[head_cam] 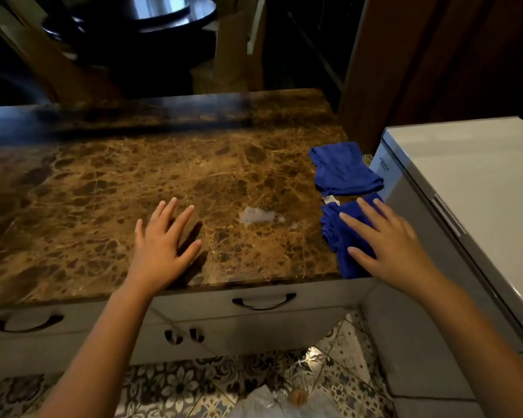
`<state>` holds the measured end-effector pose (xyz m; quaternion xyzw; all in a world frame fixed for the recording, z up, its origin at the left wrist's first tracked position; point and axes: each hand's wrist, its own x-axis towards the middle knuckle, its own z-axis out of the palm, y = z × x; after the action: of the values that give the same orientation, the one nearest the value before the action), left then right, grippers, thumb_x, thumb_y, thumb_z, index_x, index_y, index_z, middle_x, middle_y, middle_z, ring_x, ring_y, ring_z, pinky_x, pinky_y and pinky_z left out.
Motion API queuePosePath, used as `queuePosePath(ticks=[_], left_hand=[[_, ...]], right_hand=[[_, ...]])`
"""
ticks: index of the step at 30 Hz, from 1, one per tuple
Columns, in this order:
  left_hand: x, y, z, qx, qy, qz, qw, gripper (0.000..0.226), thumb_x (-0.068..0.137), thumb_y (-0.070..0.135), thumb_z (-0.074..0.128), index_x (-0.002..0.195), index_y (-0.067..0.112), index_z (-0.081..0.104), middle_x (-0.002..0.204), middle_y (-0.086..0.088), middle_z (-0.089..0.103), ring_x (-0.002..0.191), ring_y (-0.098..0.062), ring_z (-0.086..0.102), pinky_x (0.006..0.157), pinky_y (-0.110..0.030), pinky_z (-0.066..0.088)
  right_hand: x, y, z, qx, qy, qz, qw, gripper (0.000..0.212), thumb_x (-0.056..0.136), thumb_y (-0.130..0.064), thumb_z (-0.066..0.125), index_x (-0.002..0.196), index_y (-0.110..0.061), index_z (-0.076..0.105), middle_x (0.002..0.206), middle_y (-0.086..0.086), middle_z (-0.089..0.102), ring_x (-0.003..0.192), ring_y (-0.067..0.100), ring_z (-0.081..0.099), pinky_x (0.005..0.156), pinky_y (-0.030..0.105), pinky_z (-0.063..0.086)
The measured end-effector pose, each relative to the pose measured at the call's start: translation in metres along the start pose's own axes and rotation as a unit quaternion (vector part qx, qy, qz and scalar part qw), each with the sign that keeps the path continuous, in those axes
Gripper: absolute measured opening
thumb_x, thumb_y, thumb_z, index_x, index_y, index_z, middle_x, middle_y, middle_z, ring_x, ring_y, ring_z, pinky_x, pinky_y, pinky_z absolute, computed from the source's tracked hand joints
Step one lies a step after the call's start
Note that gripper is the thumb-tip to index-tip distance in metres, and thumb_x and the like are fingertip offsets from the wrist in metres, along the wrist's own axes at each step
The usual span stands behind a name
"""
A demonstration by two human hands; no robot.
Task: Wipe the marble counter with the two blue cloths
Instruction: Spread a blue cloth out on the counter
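Observation:
The brown marble counter (109, 182) fills the middle of the head view. Two folded blue cloths lie at its right end: the far cloth (343, 168) lies flat and untouched, and the near cloth (334, 233) sits by the front edge. My right hand (384, 239) rests flat on the near cloth with fingers spread, not gripping it. My left hand (160, 245) hovers open just above the bare marble near the front edge, casting a shadow. A small whitish smear (255, 215) marks the marble between my hands.
A white chest freezer (471, 188) stands close against the counter's right end. Grey drawers with dark handles (264, 301) sit below the counter's front edge. Patterned floor tiles (175, 384) lie below. Dark wooden furniture stands behind the counter.

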<state>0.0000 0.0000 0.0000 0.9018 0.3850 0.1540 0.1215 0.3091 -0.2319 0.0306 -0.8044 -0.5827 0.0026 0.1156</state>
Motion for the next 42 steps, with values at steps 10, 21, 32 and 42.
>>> queuePosePath(ticks=[10, 21, 32, 42], left_hand=[[0.011, -0.013, 0.016, 0.079, -0.068, -0.064, 0.993, 0.076, 0.075, 0.074, 0.01, 0.143, 0.041, 0.011, 0.157, 0.003, 0.007, 0.144, -0.017, 0.0, 0.112, -0.057, 0.001], [0.011, -0.012, 0.015, 0.082, -0.065, -0.066, 0.992, 0.075, 0.075, 0.073, 0.008, 0.143, 0.041, 0.012, 0.157, 0.003, 0.008, 0.143, -0.017, 0.001, 0.112, -0.058, 0.002], [0.012, -0.011, 0.015, 0.081, -0.065, -0.074, 0.992, 0.073, 0.075, 0.07, 0.008, 0.142, 0.042, 0.013, 0.157, 0.005, 0.008, 0.144, -0.016, 0.001, 0.112, -0.057, 0.001], [0.012, -0.011, 0.016, 0.075, -0.071, -0.085, 0.991, 0.066, 0.079, 0.068, 0.012, 0.141, 0.046, 0.008, 0.157, 0.009, 0.004, 0.143, -0.012, -0.004, 0.113, -0.056, -0.002]], right_hand=[[0.014, 0.015, 0.003, -0.05, -0.175, 0.022, 0.983, 0.058, 0.091, -0.047, 0.044, 0.142, -0.037, 0.02, 0.155, 0.002, 0.013, 0.137, 0.028, 0.015, 0.109, 0.046, 0.025], [0.007, 0.003, 0.003, 0.121, 0.083, 0.036, 0.989, 0.032, 0.076, 0.001, 0.069, 0.107, -0.006, 0.065, 0.095, 0.016, 0.064, 0.086, 0.034, 0.06, 0.07, 0.035, 0.045], [0.125, -0.051, -0.023, 0.218, 0.12, -0.047, 0.967, 0.028, 0.087, -0.013, 0.059, 0.115, -0.011, 0.057, 0.102, 0.012, 0.057, 0.097, 0.023, 0.05, 0.079, 0.024, 0.031], [0.191, -0.061, 0.078, 0.012, -0.076, -0.057, 0.995, 0.058, 0.087, -0.057, 0.037, 0.141, -0.04, 0.022, 0.156, -0.001, 0.006, 0.141, 0.02, -0.003, 0.111, 0.049, -0.003]])
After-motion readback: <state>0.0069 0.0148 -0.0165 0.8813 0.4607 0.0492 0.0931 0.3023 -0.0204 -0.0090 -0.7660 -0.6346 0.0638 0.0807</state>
